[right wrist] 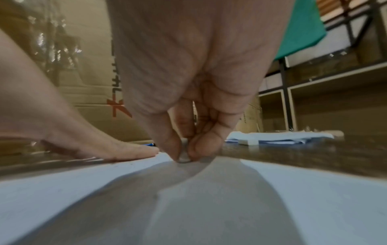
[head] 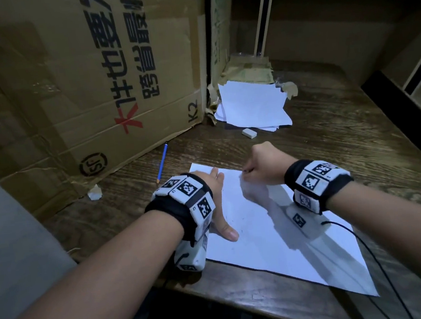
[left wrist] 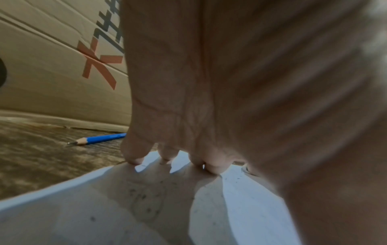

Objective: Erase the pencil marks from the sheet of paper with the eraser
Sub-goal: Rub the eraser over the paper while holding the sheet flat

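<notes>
Wooden bench (head: pixel 343 131) carries sheet of paper (head: pixel 269 246). Left hand (head: pixel 216 202) flat, pinning sheet. Right hand (head: pixel 261 167) pinches small eraser (right wrist: pixel 184 156) at far edge: rubbing step underway. Next: work toward remaining specks.

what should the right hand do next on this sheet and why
Probably rub the small eraser back toward the near side. The right hand pinches it at the far edge of the sheet, while faint pencil marks remain nearer, beside the left hand, which lies flat on the paper and should steady it.
</notes>
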